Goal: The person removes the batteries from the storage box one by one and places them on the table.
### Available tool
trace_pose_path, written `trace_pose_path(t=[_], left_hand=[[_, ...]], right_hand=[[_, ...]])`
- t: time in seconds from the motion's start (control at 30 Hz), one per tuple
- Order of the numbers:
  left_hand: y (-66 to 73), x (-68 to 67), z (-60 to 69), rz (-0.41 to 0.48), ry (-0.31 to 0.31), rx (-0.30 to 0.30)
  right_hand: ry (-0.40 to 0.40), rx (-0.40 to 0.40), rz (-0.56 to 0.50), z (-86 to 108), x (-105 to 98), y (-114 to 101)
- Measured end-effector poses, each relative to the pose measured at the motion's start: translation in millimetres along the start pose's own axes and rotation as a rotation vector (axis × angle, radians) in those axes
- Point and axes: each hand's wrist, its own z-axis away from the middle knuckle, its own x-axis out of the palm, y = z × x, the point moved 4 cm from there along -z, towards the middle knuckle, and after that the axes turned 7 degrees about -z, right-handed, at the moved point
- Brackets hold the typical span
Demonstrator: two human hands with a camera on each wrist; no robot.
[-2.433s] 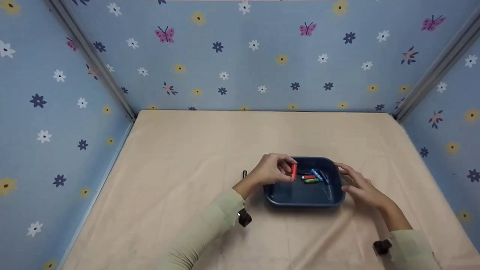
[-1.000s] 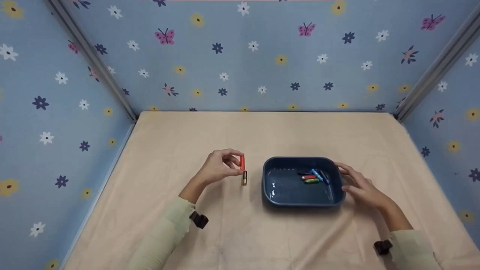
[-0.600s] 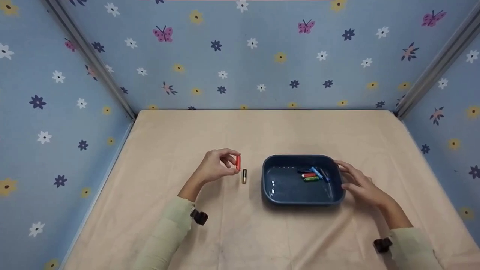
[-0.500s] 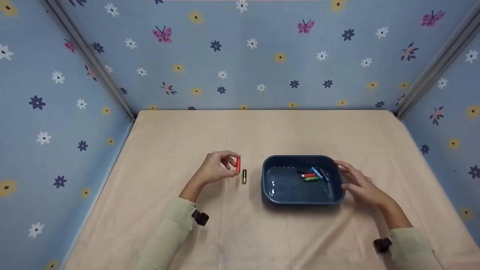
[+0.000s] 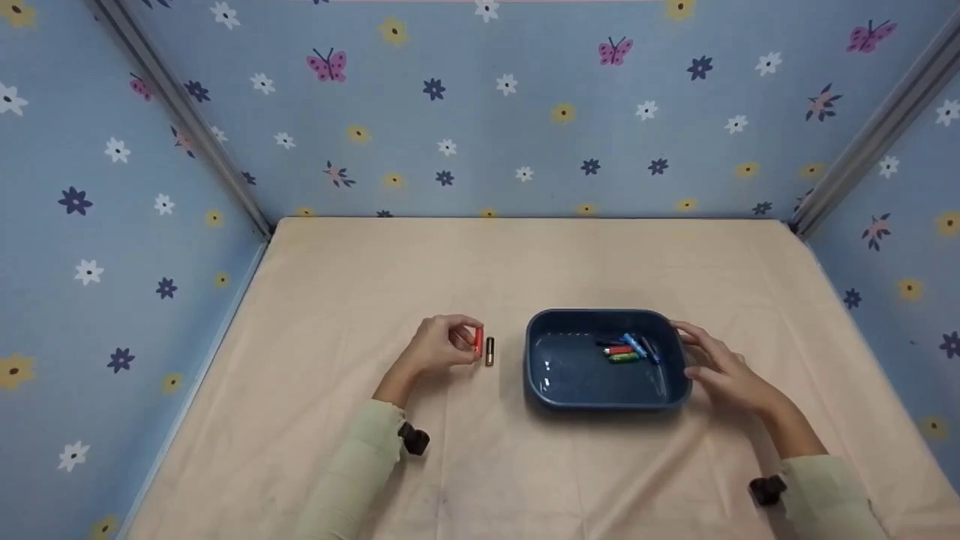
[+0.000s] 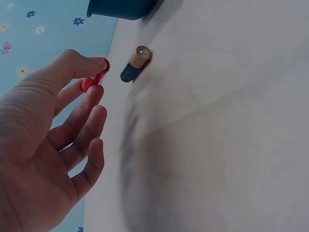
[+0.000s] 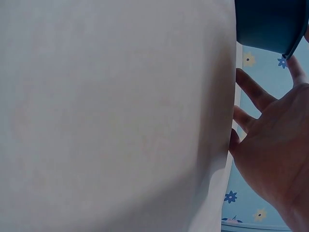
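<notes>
Your left hand [image 5: 439, 346] pinches a red battery [image 5: 478, 342] just beside the black-and-gold battery [image 5: 490, 352] on the table [image 5: 375, 277], while your right hand [image 5: 726, 376], fingers spread, touches the blue box [image 5: 577, 386].

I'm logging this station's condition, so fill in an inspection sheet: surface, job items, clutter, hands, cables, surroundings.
Surface: creased beige cloth.
Job's things: small red cylindrical battery, held; black-and-gold cylindrical battery, lying on the cloth beside it; glossy dark-blue rectangular container with small multicoloured cylinders inside.
Clutter: nothing seen.
Hands: left hand pinches the red battery; right hand touches the container's right side.
Cables: nothing seen.
Surroundings: blue flower-and-butterfly-patterned panels, grey corner posts.
</notes>
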Motion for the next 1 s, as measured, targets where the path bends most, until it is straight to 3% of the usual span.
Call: trace_pose_path(t=[0.23,0.4,0.67,1.0], left_hand=[[-9.0,9.3,-1.5,-0.063,0.007,-0.013],[-11.9,13.2,-2.4,-0.09,0.011,-0.029],[-7.5,14.7,-1.5,-0.145,0.022,0.022],[-8.3,15.5,-0.6,-0.116,0.007,-0.003]], right_hand=[[-0.001,0.056,0.034,0.8,-2,-1],[0.001,0.052,0.029,1.3,-1,-1],[0.001,0.008,-0.014,0.7,0,-1],[0.011,0.026,0.026,0.6,0,-2]])
